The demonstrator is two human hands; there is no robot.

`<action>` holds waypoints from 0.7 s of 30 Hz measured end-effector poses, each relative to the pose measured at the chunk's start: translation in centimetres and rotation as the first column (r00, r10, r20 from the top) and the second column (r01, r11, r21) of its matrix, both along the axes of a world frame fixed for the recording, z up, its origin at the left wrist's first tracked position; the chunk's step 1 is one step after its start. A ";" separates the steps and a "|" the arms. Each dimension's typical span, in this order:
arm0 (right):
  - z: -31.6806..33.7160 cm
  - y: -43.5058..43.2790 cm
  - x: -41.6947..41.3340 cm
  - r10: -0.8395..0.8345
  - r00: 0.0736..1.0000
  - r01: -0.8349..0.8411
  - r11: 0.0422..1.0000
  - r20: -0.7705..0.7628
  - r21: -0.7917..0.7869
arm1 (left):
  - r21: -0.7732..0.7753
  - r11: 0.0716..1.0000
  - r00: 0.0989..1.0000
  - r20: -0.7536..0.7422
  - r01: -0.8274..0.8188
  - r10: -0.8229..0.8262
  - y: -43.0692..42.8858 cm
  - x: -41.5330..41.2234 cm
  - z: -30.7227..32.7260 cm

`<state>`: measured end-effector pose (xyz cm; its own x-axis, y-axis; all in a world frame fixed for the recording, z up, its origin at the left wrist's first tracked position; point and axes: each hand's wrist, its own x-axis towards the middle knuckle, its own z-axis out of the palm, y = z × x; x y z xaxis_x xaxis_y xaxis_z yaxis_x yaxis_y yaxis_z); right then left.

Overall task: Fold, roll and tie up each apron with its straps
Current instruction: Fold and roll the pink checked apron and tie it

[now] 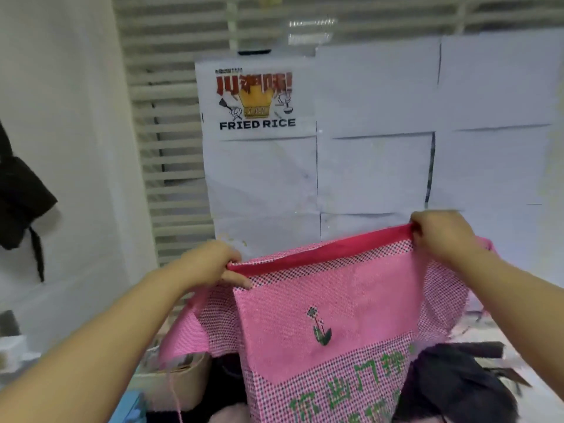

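head view: pink apron (329,325) hangs straight down, long axis vertical, top hem level between the fists. left hand (210,264) pinches one corner, right hand (442,236) grips the other, slightly higher; folding looks next.

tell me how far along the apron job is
Done: no rolled or tied bundle shows. In hand: left hand and right hand pinch the top edge of the pink apron, held up spread and unfolded. Left: fold, roll, tie it; the dark cloth below may be more.
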<state>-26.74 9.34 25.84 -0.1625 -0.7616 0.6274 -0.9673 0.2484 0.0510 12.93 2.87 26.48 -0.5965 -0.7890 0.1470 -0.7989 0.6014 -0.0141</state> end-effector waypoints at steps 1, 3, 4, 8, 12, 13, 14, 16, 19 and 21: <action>1.4 0.1 -0.4 -0.028 1.000 0.028 0.999 0.012 -0.033 | 0.031 1.000 0.999 -0.041 -0.007 0.008 -0.2 -0.3 1.2; 3.6 0.6 -0.6 -0.124 0.992 0.124 0.992 0.004 0.023 | 0.136 0.990 0.998 -0.049 -0.029 0.035 -0.4 -0.9 3.2; 4.5 1.0 -0.5 -0.193 0.981 0.196 0.974 -0.035 0.112 | 0.190 0.981 0.999 -0.005 -0.050 0.052 -0.4 -1.2 4.0; 5.5 2.3 1.0 -0.357 0.923 0.375 0.918 -0.146 0.131 | 0.186 0.968 0.959 0.258 -0.171 0.120 0.0 -2.4 6.1; 6.9 2.2 0.7 -0.301 0.891 0.302 0.952 0.341 0.051 | -0.072 0.984 0.943 0.282 -0.162 0.175 -0.7 -2.8 9.1; 7.4 1.9 0.3 -0.182 0.785 0.236 0.972 0.592 -0.015 | -0.166 0.976 0.967 0.184 -0.145 0.175 -0.9 -2.5 9.8; 8.0 2.0 0.5 -0.003 0.563 0.152 0.983 0.826 -0.099 | -0.253 0.957 0.987 0.038 -0.142 0.157 -1.2 -2.2 10.5; 8.2 2.3 1.1 0.327 -0.039 0.057 0.944 0.944 -0.324 | -0.338 0.924 0.959 -0.271 -0.178 0.085 -1.7 -1.5 10.8; 6.7 1.8 1.1 0.361 0.183 0.045 0.926 0.914 -0.375 | -0.312 0.921 0.908 -0.408 -0.233 0.092 -2.0 -0.6 8.9; 5.4 1.1 0.7 0.224 0.638 0.136 0.909 0.737 -0.395 | -0.340 0.907 0.917 -0.383 -0.250 0.110 -2.8 0.0 7.2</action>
<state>-26.02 10.46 31.28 -0.6831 -0.5075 0.5251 -0.6216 0.0266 -0.7829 12.97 0.07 33.71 -0.3043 -0.7209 0.6227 -0.8877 0.4518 0.0893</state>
